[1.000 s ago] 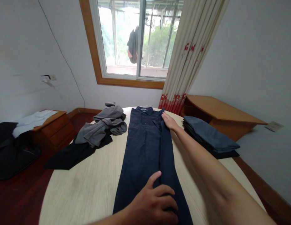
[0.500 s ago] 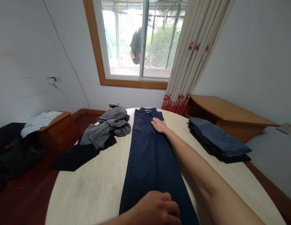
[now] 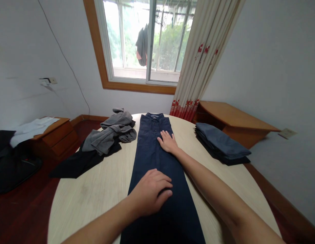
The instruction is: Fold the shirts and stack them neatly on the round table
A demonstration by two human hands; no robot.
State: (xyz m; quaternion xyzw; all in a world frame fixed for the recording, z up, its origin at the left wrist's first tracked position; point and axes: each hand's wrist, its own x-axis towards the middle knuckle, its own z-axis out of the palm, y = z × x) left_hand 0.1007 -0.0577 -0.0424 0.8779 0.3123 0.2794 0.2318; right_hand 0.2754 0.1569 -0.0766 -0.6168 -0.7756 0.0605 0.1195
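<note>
A pair of navy trousers (image 3: 147, 152) lies lengthwise on the round pale table (image 3: 88, 200), its waistband at the far edge and its legs running towards me. My right hand (image 3: 168, 141) rests flat on the trousers below the waistband, fingers spread. Nearer to me, my left hand (image 3: 152, 191) is over the trouser legs with fingers loosely curved and thumb apart, holding nothing. Whether its fingertips touch the cloth I cannot tell. The lower ends of the legs run out of view at the bottom.
Crumpled grey clothing (image 3: 109, 132) and a black garment (image 3: 78, 164) lie at the table's left. A folded stack of dark clothes (image 3: 219, 142) sits at the right edge. Beyond are a wooden desk (image 3: 236, 115), a curtain (image 3: 195, 67) and a wooden cabinet (image 3: 58, 139).
My left hand has moved forward up the trouser legs, and its fingers have loosened. My right hand has slid a little towards me along the cloth. The view has shifted slightly.
</note>
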